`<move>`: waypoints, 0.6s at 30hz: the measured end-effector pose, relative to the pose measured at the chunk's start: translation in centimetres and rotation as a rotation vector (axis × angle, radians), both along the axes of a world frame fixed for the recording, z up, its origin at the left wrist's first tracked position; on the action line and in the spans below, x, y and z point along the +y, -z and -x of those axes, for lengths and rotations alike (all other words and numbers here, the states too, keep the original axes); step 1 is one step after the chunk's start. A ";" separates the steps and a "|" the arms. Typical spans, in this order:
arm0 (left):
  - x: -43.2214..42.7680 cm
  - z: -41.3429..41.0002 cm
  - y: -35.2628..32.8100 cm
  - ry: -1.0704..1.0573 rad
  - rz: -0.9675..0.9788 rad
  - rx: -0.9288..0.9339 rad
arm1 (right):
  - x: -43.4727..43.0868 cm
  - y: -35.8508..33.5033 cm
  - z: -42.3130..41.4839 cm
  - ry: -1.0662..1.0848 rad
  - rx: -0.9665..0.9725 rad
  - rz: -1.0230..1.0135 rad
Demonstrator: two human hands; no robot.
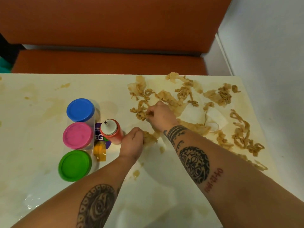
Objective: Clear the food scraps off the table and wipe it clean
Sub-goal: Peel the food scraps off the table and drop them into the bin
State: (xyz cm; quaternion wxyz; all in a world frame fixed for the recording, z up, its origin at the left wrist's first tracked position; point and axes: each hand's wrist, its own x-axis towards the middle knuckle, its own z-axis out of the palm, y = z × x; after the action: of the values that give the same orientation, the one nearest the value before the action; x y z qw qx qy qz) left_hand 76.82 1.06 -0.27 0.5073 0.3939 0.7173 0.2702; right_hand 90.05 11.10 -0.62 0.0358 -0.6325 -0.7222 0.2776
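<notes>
Left of the left hand (131,143), three tubs stand in a row on the stained white table (148,195), topped by a blue lid (80,110), a pink lid (77,135) and a green lid (75,165). Just beside that hand's knuckles stands a red squeeze bottle (111,131) with a white cap, with a purple packet (99,137) partly hidden behind it. The left hand's fingers curl round a soggy brown wad (149,138) that rests on the tabletop. Just beyond and to its right, the right hand (160,116) pinches a clump of food scraps (140,112) (tan, curled, noodle-like strips) in its fingertips. Right of the right hand, more scraps (241,135) and stained paper napkins (215,116) lie scattered toward the table's edge. Beyond both hands runs an orange bench seat (107,61).
</notes>
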 end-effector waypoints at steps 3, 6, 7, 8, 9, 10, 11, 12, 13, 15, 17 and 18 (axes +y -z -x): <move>-0.5 0.0 0.0 -0.063 0.042 -0.070 | -1.1 0.5 0.1 0.025 0.090 -0.089; -0.8 -0.3 -0.4 -0.096 0.056 -0.104 | -2.1 -0.8 -0.7 0.116 0.306 -0.164; -0.7 -0.5 -0.4 -0.099 0.055 -0.108 | -2.3 -1.4 -1.1 0.160 0.386 -0.173; -0.7 -0.6 -0.6 -0.103 0.054 -0.114 | -2.5 -2.1 -1.5 0.212 0.476 -0.175; -0.6 -0.6 -0.7 -0.111 0.053 -0.121 | -2.7 -2.9 -1.9 0.278 0.566 -0.174; -0.5 -0.7 -0.8 -0.121 0.049 -0.125 | -2.7 -3.8 -2.3 0.357 0.655 -0.168; -0.4 -0.7 -0.9 -0.130 0.042 -0.125 | -2.8 -4.8 -2.6 0.450 0.754 -0.148; -0.4 -0.8 -1.0 -0.136 0.035 -0.122 | -2.9 -5.6 -3.0 0.548 0.860 -0.116; -0.4 -0.8 -1.1 -0.141 0.029 -0.123 | -3.0 -6.2 -3.4 0.627 0.967 -0.077; -0.5 -1.1 -1.2 -0.163 0.030 -0.171 | -3.5 -7.3 -3.9 0.718 1.148 -0.011; -0.6 -1.4 -1.3 -0.195 0.035 -0.252 | -4.0 -7.7 -4.2 0.776 1.256 0.042; -0.6 -1.6 -1.6 -0.201 0.038 -0.278 | -4.2 -7.7 -4.3 0.805 1.269 0.059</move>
State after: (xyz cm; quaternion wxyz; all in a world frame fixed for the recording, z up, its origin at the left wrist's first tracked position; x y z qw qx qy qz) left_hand 78.38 0.43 1.30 0.5792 0.2693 0.6811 0.3578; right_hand 94.38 6.95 7.12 0.5270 -0.5668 -0.2682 0.5736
